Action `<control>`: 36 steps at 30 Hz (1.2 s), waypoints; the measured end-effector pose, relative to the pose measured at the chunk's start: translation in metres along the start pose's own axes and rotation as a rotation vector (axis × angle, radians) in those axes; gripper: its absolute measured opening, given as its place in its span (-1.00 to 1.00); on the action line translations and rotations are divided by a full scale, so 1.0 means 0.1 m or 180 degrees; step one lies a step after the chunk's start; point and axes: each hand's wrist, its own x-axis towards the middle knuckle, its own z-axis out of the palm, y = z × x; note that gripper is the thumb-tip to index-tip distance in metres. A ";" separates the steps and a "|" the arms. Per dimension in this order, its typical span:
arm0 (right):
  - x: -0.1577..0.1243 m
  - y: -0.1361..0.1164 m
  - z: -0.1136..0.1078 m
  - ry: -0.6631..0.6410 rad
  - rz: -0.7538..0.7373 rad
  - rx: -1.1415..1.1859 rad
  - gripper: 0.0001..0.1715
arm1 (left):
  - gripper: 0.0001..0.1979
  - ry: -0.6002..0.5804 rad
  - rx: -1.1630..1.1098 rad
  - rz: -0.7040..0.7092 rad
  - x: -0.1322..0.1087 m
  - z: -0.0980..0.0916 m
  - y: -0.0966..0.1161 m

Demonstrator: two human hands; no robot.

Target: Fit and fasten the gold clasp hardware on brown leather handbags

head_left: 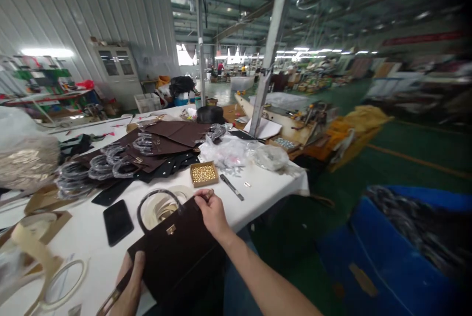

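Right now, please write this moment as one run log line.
left hand: holds handbag bottom corner | right hand: grips its top edge | nearby: box of gold studs, phone

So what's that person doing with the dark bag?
A person is holding a dark brown handbag at the edge of a white table. Their left hand grips its lower corner, and their right hand pinches its top edge, next to the bag's round handle. Just beyond sit a small box of gold-coloured studs, a black phone and a pile of flat brown bag pieces. Rolls of tape lie at the left.
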 end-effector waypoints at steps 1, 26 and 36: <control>0.04 0.02 0.01 0.0036 0.0057 0.0055 -0.74 | -0.25 -0.0076 0.0104 0.0003 0.00 -0.01 0.03; 0.83 0.82 -2.25 0.0342 0.0078 -0.3486 -0.74 | -0.23 0.0265 -0.1322 -0.0770 0.15 0.10 -0.17; -0.03 -0.44 -0.80 -0.0120 -0.0513 -0.1435 -0.48 | -0.23 -0.0281 -0.1326 -0.0576 0.16 -0.02 -0.22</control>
